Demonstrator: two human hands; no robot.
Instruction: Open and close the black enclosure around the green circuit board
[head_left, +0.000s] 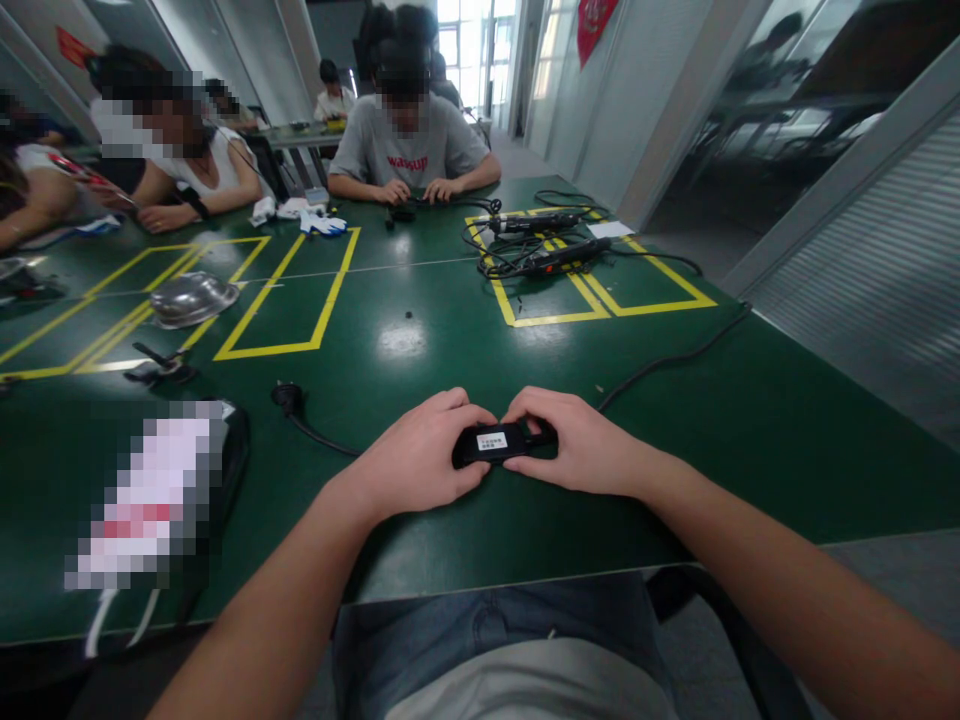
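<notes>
Head view: I hold a black oblong plastic box [511,440].
Left fingers [472,481] and right fingers [529,467] grip it, seemingly steadying; moving next calls for even pressure.

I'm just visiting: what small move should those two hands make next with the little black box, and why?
Probably steady the black box with the left hand and lift the right hand's fingers slightly to check its right end. The hands hold opposite ends, and the right one partly hides where the black cord leads, so I can't tell whether they join.
</notes>
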